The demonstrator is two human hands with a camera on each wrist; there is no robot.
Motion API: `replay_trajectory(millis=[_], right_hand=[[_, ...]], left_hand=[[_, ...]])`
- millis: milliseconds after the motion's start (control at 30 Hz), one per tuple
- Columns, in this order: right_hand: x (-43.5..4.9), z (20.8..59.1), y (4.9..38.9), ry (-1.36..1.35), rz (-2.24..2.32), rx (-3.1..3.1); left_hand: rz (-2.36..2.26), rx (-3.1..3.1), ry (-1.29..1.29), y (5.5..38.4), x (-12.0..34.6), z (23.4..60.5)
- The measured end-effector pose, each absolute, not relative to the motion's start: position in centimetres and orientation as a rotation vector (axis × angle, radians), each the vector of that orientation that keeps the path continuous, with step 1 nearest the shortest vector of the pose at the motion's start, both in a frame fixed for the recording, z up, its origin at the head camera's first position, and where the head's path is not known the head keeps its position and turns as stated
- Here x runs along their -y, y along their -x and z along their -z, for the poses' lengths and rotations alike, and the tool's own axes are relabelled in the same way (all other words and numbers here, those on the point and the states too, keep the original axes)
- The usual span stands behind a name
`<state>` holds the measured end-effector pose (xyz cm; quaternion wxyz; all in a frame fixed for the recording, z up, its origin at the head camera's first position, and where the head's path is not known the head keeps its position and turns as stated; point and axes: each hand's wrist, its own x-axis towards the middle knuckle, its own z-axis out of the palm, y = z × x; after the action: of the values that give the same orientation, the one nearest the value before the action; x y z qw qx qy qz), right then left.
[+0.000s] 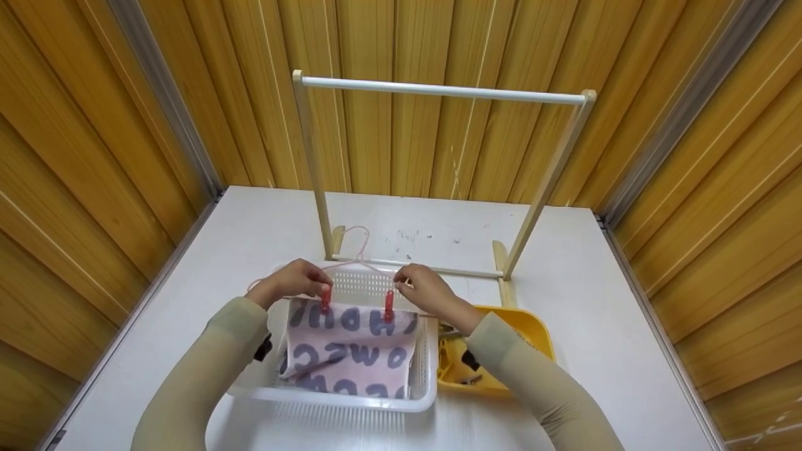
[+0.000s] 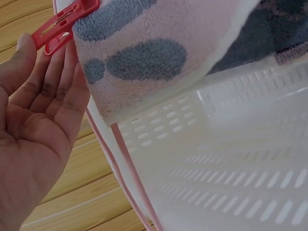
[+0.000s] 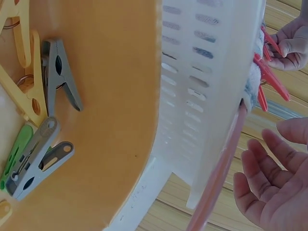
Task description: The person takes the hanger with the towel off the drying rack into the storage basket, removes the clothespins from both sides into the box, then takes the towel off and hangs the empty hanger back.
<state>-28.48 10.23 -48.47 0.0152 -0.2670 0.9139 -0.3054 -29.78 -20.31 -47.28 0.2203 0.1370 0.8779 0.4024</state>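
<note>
A pink towel (image 1: 354,351) with grey letters hangs over the lower bar of a pink hanger (image 1: 360,254), held by two red clothespins. My left hand (image 1: 294,279) pinches the handles of the left red clothespin (image 2: 60,26) between thumb and fingers. Just above and right of the other red clothespin (image 1: 389,305) is my right hand (image 1: 429,291). In the right wrist view its fingers are loosely bent, with nothing between them and the thumb. Towel and hanger lie over a white perforated basket (image 1: 326,401).
A yellow tray (image 1: 545,332), partly behind my right arm, stands right of the basket. It holds yellow clothespins (image 3: 33,91), grey clothespins (image 3: 58,72) and a green clothespin (image 3: 17,151). Behind the basket rises a wooden rack with a white top bar (image 1: 438,91). Wood-patterned walls enclose the white table (image 1: 263,219).
</note>
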Motion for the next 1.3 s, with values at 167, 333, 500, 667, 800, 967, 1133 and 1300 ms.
replay_trajectory(millis=[167, 333, 500, 667, 800, 967, 1133, 1300], right_hand=[[-10.5, 48.6, 28.5, 0.863, 0.937, -2.842], [-10.6, 48.8, 28.7, 0.873, 0.929, -2.846], [-10.8, 49.0, 28.8, 0.864, 0.935, -2.855], [-10.8, 49.2, 28.8, 0.849, 0.935, -2.845], [-10.8, 49.2, 28.7, 0.828, 0.929, -2.841], [-10.6, 49.2, 28.7, 0.835, 0.93, -2.845], [-10.7, 49.4, 28.6, 0.861, 0.958, -2.854], [-10.6, 49.7, 28.4, 0.859, 0.954, -2.907]], left_hand=[[-1.153, -2.438, -0.468, 29.7, 20.2, 47.4], [-1.151, -2.471, -0.508, 29.7, 20.1, 47.3], [-1.158, -2.511, -0.503, 29.7, 19.9, 47.1], [-1.178, -2.55, -0.503, 29.6, 19.8, 47.2], [-1.195, -2.577, -0.496, 29.6, 19.7, 47.4], [-1.2, -2.626, -0.503, 29.8, 19.6, 47.7], [-1.252, -2.628, -0.477, 29.9, 19.6, 47.9], [-1.283, -2.644, -0.445, 29.8, 19.7, 48.2]])
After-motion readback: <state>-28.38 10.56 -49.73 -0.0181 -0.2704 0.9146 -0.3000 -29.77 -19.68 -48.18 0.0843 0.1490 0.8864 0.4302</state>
